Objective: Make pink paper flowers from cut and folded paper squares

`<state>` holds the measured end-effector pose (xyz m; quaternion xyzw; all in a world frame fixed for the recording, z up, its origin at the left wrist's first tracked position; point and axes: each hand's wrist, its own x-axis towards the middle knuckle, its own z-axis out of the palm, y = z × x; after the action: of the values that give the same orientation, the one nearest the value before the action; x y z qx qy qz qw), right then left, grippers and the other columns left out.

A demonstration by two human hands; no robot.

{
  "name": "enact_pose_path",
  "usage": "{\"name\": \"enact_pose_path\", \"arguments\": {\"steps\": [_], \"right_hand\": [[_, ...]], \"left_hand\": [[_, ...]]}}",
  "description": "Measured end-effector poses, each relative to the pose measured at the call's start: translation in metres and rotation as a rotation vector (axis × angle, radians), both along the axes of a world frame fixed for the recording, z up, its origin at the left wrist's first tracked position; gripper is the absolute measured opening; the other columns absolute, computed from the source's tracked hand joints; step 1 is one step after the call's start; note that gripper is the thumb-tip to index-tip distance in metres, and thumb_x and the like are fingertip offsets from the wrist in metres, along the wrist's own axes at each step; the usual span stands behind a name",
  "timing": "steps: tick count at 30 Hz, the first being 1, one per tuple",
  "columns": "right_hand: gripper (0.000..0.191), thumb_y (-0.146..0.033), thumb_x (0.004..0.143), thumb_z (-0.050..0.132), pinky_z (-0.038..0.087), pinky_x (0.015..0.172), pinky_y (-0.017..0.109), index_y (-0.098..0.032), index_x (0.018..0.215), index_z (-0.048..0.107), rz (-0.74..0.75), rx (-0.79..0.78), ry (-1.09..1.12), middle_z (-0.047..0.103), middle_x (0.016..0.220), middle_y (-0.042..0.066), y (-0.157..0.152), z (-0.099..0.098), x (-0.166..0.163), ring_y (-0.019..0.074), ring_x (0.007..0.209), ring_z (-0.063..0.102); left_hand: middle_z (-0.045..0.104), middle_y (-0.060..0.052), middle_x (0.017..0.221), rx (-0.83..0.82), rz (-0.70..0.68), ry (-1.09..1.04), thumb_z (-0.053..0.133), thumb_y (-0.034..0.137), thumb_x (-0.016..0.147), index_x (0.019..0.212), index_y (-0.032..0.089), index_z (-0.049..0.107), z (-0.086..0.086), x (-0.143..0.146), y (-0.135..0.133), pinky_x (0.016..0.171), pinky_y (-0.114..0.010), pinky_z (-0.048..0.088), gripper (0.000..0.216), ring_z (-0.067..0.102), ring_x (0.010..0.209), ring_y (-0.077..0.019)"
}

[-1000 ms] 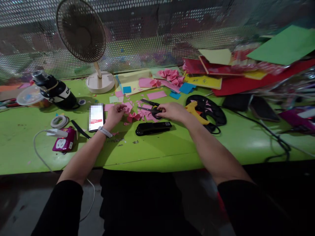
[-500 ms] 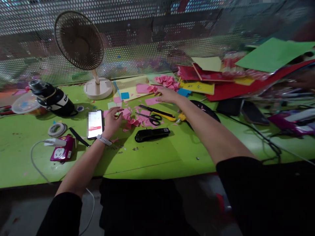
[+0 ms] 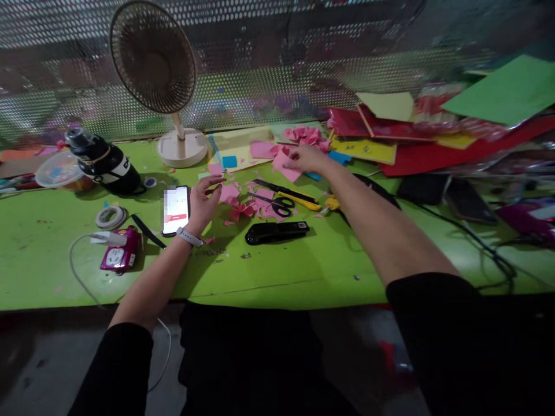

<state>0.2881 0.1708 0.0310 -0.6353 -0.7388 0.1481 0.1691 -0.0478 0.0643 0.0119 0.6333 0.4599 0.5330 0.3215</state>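
My right hand (image 3: pixel 309 159) reaches to the back of the table and pinches a square of pink paper (image 3: pixel 286 166), tilted up off the surface. Behind it sits a heap of pink folded paper flowers (image 3: pixel 307 136). My left hand (image 3: pixel 204 202) is open, fingers apart and empty, between a lit phone (image 3: pixel 176 211) and pink paper scraps (image 3: pixel 240 211). Black-handled scissors (image 3: pixel 282 205) and a yellow utility knife (image 3: pixel 299 197) lie to its right among the scraps. A black stapler (image 3: pixel 277 232) rests nearer to me.
A fan (image 3: pixel 182 149) and a black bottle (image 3: pixel 108 167) stand at the back left. Tape (image 3: pixel 111 217) and a purple power socket (image 3: pixel 121 254) lie at left. Coloured paper sheets (image 3: pixel 459 150) pile up at right, above dark cables (image 3: pixel 468 242).
My right hand has taken up a pink paper square that lay flat on the table. The left hand stays beside the phone. The whole view has shifted slightly.
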Motion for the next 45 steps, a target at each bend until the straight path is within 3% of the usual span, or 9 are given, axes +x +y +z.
{"name": "enact_pose_path", "arguments": {"steps": [4, 9, 14, 20, 25, 29, 36, 41, 45], "right_hand": [[0.012, -0.030, 0.085, 0.073, 0.053, 0.076, 0.037, -0.020, 0.087, 0.068, -0.135, -0.036, 0.446, 0.069, 0.078, 0.004, -0.042, 0.010, -0.021, 0.0218, 0.077, 0.064], [0.056, -0.048, 0.085, 0.079, 0.058, 0.070, 0.037, -0.026, 0.135, 0.064, 0.085, -0.128, 0.741, 0.072, 0.083, 0.002, -0.115, 0.017, -0.072, 0.0209, 0.072, 0.067], [0.072, -0.048, 0.089, 0.070, 0.051, 0.056, 0.029, -0.024, 0.155, 0.053, 0.241, -0.271, 0.833, 0.068, 0.074, -0.001, -0.158, 0.014, -0.098, 0.0152, 0.057, 0.057], [0.056, -0.030, 0.085, 0.070, 0.056, 0.069, 0.027, -0.029, 0.141, 0.069, 0.488, -0.038, 0.831, 0.078, 0.118, 0.005, -0.156, 0.005, -0.082, 0.0149, 0.081, 0.068], [0.015, -0.036, 0.088, 0.076, 0.058, 0.077, 0.032, -0.025, 0.095, 0.084, 0.501, 0.102, 0.800, 0.078, 0.101, 0.006, -0.155, 0.001, -0.084, 0.0185, 0.088, 0.071], [0.034, -0.055, 0.084, 0.082, 0.053, 0.054, 0.027, -0.022, 0.090, 0.076, 0.275, 0.019, 0.981, 0.070, 0.074, 0.000, -0.159, -0.004, -0.095, 0.0125, 0.056, 0.061], [0.056, -0.071, 0.070, 0.087, 0.052, 0.045, 0.026, -0.023, 0.080, 0.062, 0.112, 0.040, 1.008, 0.065, 0.064, -0.002, -0.163, -0.003, -0.104, 0.0127, 0.048, 0.061], [0.058, -0.075, 0.070, 0.085, 0.054, 0.045, 0.026, -0.023, 0.078, 0.060, 0.086, 0.043, 1.012, 0.065, 0.061, -0.002, -0.165, 0.000, -0.106, 0.0129, 0.046, 0.061], [0.057, -0.073, 0.070, 0.086, 0.053, 0.044, 0.025, -0.022, 0.077, 0.061, 0.107, 0.044, 1.009, 0.066, 0.060, -0.001, -0.165, -0.002, -0.106, 0.0119, 0.045, 0.060]], "left_hand": [[0.079, -0.009, 0.115, -0.101, -0.064, -0.093, 0.066, 0.018, 0.097, 0.108, 0.020, 0.075, 0.009, 0.006, -0.008, 0.095, -0.031, 0.059, 0.015, 0.073, 0.105, -0.0145], [0.079, -0.006, 0.107, -0.320, -0.304, -0.322, 0.069, 0.033, 0.100, 0.105, 0.021, 0.076, 0.021, 0.020, -0.025, 0.093, -0.029, 0.060, 0.015, 0.075, 0.099, -0.0125], [0.063, 0.004, 0.066, -0.513, -0.374, -0.511, 0.081, 0.035, 0.092, 0.076, 0.017, 0.069, 0.022, 0.030, -0.036, 0.063, -0.019, 0.053, 0.026, 0.057, 0.057, -0.0042], [0.069, 0.003, 0.071, -0.661, -0.333, -0.601, 0.087, 0.034, 0.086, 0.080, 0.015, 0.069, 0.025, 0.033, -0.039, 0.061, -0.020, 0.051, 0.027, 0.062, 0.059, -0.0057], [0.061, 0.006, 0.061, -0.601, -0.389, -0.574, 0.081, 0.030, 0.091, 0.072, 0.015, 0.063, 0.020, 0.035, -0.042, 0.061, -0.020, 0.052, 0.030, 0.060, 0.053, -0.0043], [0.080, -0.003, 0.091, -0.597, -0.444, -0.601, 0.080, 0.025, 0.090, 0.096, 0.016, 0.073, 0.014, 0.037, -0.044, 0.081, -0.028, 0.063, 0.013, 0.078, 0.079, -0.0128], [0.082, -0.011, 0.098, -0.563, -0.487, -0.600, 0.073, 0.061, 0.091, 0.104, 0.015, 0.075, 0.012, 0.039, -0.046, 0.082, -0.032, 0.063, 0.048, 0.078, 0.083, -0.0167], [0.082, -0.007, 0.108, -0.472, -0.509, -0.463, 0.093, 0.041, 0.075, 0.110, 0.017, 0.076, 0.010, 0.039, -0.049, 0.088, -0.028, 0.061, 0.046, 0.077, 0.090, -0.0133], [0.082, -0.007, 0.108, -0.453, -0.527, -0.463, 0.093, 0.042, 0.075, 0.110, 0.017, 0.076, 0.005, 0.040, -0.048, 0.090, -0.030, 0.061, 0.046, 0.077, 0.091, -0.0134]]}}
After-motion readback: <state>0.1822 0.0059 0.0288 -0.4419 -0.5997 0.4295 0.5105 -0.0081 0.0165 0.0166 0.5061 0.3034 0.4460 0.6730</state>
